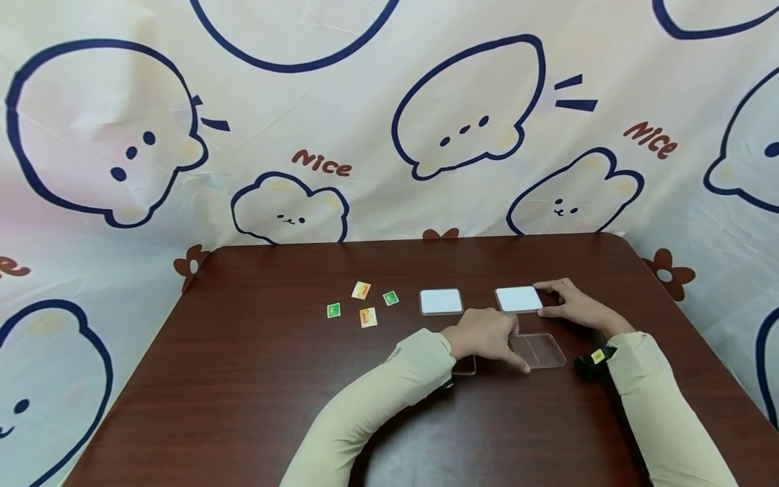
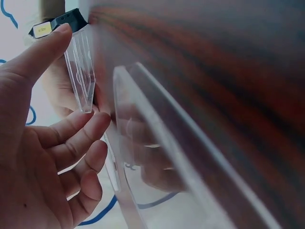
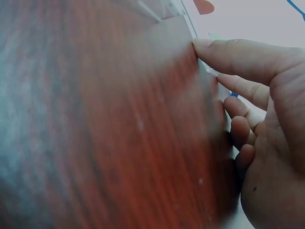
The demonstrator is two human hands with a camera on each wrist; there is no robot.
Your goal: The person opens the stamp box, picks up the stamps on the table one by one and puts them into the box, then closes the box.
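Note:
My left hand (image 1: 487,335) spans the left end of a clear plastic lid (image 1: 541,350), thumb at its near edge and a fingertip at the far one. In the left wrist view this lid (image 2: 81,67) stands between thumb and fingers, the other fingers loosely bent. Behind it, my right hand (image 1: 575,308) pinches the right end of a shallow clear case with a white inside (image 1: 517,299), thumb and index finger at its two corners. A similar white case (image 1: 441,302) sits to its left. A second clear lid (image 1: 467,366) is mostly hidden under my left wrist.
Left of the cases lie two small green square cards (image 1: 333,310) and two orange-and-white ones (image 1: 368,317), spread apart on the dark brown wooden table (image 1: 213,406). A white cloth with blue cartoon outlines (image 1: 365,122) hangs behind the table's far edge.

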